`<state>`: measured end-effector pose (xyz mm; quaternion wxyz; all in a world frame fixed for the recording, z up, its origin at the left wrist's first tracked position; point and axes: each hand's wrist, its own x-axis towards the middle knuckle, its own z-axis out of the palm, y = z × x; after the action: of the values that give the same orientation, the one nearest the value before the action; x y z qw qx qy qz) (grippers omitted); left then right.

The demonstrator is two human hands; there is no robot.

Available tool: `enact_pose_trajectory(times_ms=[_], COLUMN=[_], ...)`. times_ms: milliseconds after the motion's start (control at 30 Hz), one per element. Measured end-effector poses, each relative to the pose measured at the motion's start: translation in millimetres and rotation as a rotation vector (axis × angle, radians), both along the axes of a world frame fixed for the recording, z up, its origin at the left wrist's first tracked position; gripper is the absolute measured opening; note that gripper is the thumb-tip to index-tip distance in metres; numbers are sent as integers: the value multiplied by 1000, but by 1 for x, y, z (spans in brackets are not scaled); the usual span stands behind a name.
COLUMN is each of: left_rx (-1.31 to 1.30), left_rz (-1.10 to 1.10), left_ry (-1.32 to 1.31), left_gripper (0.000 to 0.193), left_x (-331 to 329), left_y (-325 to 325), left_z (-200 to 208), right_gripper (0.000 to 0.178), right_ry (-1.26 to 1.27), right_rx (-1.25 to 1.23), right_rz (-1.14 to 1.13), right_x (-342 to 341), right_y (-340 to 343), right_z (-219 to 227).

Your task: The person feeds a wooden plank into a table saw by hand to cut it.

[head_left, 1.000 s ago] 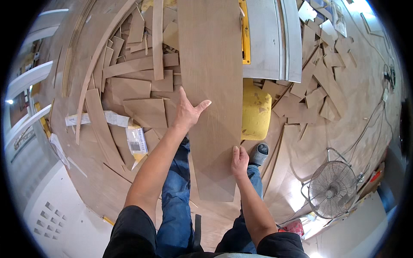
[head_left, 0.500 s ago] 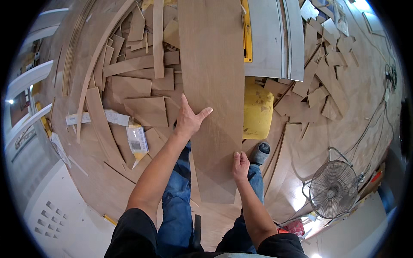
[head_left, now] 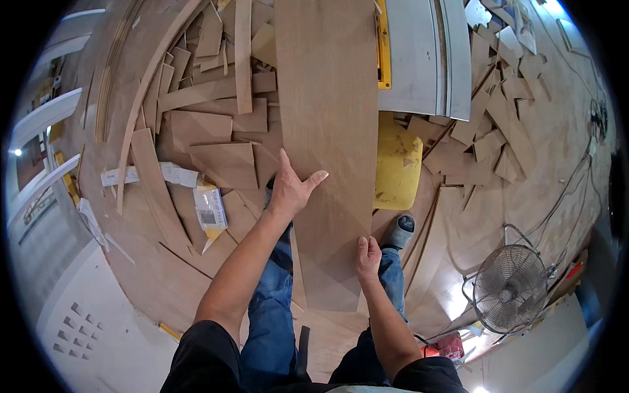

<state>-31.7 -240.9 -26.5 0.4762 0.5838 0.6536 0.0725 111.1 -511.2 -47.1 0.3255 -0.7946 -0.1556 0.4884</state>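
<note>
A long wooden board [head_left: 327,98] runs from the top of the view down between my legs. My left hand [head_left: 293,187] grips its left edge, thumb lying across the upper face and the other fingers along or under the edge. Lower down, my right hand [head_left: 368,257] holds the right edge, its thumb on top and its curled fingers partly hidden. Right of the board stands a silver-grey table saw top [head_left: 409,59], with a yellow strip [head_left: 384,52] along its left side. Below that, a yellow plastic piece [head_left: 397,164] shows beside the board.
Offcuts [head_left: 226,164] litter the floor at the left, and more scraps [head_left: 498,124] are heaped at the right. A floor fan [head_left: 510,288] stands at the lower right, near loose cables [head_left: 569,190]. A white perforated panel [head_left: 78,327] is at the lower left.
The board's upper part has shifted slightly right in the view, covering a little less at its left. My left hand has moved slightly down and right, still on the edge.
</note>
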Motion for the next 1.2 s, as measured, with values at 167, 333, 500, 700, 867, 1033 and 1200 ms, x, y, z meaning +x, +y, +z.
enact_pose_trajectory(times_ms=[167, 333, 500, 700, 867, 1033, 1200], left_rx=[-79, -73, -147, -131, -174, -187, -147], left_rz=[55, 60, 39, 57, 57, 65, 51], left_ry=[-105, -62, -45, -22, -15, -21, 19], left_gripper=[122, 121, 121, 118, 122, 121, 117], left_x=[-1, -7, -4, -3, -5, -11, -9], left_y=[-5, -21, -20, -32, -39, -49, -56], left_z=[1, -5, 6, 12, 11, 9, 17], right_gripper=[36, 39, 36, 39, 44, 43, 41], right_ry=[39, -3, 7, -23, -41, -56, -83], right_rx=[-49, -54, -74, -61, -20, -39, 4], right_rz=[47, 45, 70, 46, 22, 42, 67], right_x=[2, -1, -3, -8, -12, -14, -15], right_y=[-16, -12, -34, -48, -61, -65, -79], right_z=[-4, 9, -1, -2, -7, -3, -8])
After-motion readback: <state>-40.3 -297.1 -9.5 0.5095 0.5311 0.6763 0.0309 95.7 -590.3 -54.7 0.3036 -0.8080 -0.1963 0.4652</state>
